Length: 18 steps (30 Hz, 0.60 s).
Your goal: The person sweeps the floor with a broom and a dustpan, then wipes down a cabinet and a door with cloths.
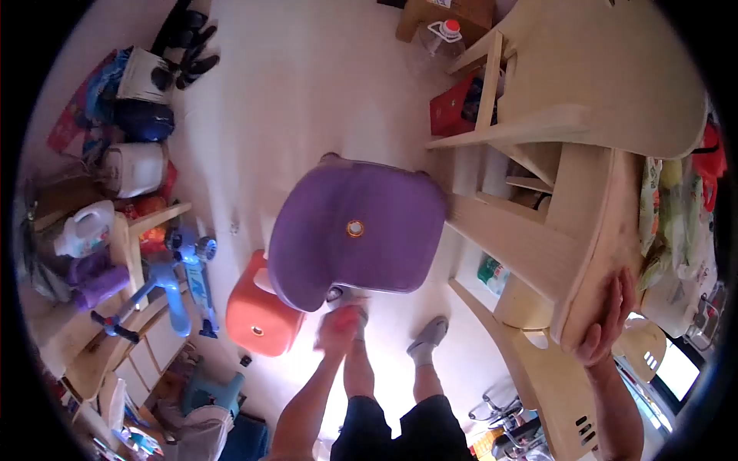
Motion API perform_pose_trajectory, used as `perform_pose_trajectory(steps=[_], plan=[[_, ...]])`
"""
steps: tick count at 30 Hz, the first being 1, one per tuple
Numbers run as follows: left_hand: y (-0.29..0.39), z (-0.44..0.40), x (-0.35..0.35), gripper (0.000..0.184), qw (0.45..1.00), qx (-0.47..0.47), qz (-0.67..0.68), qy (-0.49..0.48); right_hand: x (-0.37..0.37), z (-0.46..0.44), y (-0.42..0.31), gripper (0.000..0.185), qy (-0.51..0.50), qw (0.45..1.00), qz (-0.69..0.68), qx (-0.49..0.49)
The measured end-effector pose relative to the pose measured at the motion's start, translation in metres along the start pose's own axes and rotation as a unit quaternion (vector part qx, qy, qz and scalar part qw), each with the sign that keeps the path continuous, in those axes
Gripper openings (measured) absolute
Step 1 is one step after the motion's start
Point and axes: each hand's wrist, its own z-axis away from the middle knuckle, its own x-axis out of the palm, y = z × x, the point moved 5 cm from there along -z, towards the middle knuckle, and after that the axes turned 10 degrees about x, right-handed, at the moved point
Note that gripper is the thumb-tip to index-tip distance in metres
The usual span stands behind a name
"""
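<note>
A purple seat (384, 230) with a curved backrest and a small round hole stands on the floor in front of my feet. My left hand (340, 330) hangs by its near edge, smeared by motion. A reddish patch shows at that hand, but I cannot make out whether it is an object. My right hand (609, 323) lies with fingers stretched out on the near end of a worn, pale wooden tabletop (596, 253). Left of the purple seat is an orange plastic stool (261, 323), partly overlapped by it.
A cream wooden chair (600, 77) and another yellowish chair (530, 346) flank the table. At left stand a blue scooter (169, 292), a white jug (86, 230) and a cluttered shelf. A clear bottle with a red cap (446, 38) sits far back near a cardboard box (469, 11).
</note>
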Motion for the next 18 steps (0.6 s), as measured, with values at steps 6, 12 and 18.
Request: perform_pose_trajectory(steps=[6,12,18], plan=[[0.027,-0.076,-0.174,0.04,0.854,-0.255,0.17,0.421,-0.003,-0.001,-0.002,0.066,-0.013,1.0,0.012,0.007],[0.067,-0.17,-0.186,0.07,0.985,-0.145,-0.036,0.09,-0.001,0.001,0.0,0.063,0.004,1.0,0.001,-0.004],[0.091,-0.108,-0.187,0.066,0.98,-0.194,-0.022,0.034,-0.002,-0.003,-0.002,0.064,0.011,1.0,-0.009,0.001]])
